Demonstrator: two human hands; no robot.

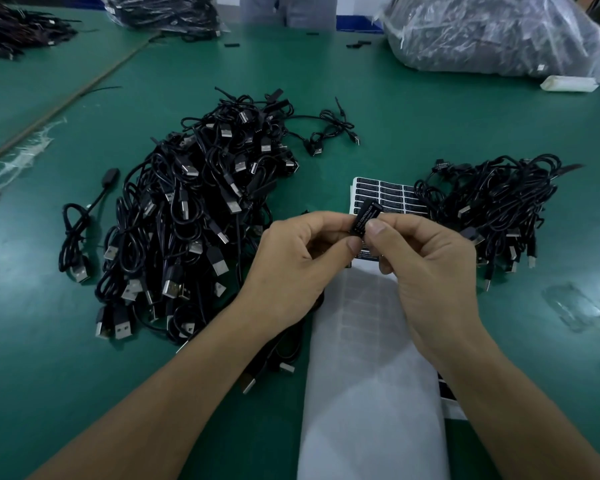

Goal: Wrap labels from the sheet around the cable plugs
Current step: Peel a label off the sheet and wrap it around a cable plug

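- Item in work: one small black rectangular cable plug [372, 205], held up at mid-frame, just in front of the white sheet of black labels [383, 192]. One black printed label [362, 221] lies partly round it, lettering outward.
- Grip: the left hand [291, 268] pinches the plug's lower end between thumb and forefinger. The right hand [426, 268] pinches the labelled side with its thumb tip. Both grips are clamped on the plug.
- Step, as we judge it: closing the label round the plug body.
- Method we would advise:
  - hold the left grip steady;
  - roll the right thumb from the stuck edge outward;
  - keep the label's edge square to the plug so the ends meet without skew;
  - press the seam last, with fingertips off the adhesive.
- Counts, task items:
  - hands, two;
  - plugs in hand, one;
  - labels in work, one;
  - label sheets in plain view, one, its remaining labels partly hidden and not countable.
- Counts, stock on the green matted surface [378, 109]:
  - one large heap of black USB cables [194, 216], centre left;
  - one smaller heap of black cables [492, 209], centre right;
  - one single black coiled cable [78, 233], left.
  - We cannot count the cables within the heaps.
- Counts, other:
  - one white spent backing paper [371, 375], lower centre;
  - two clear plastic bags of cables [492, 32], along the top.
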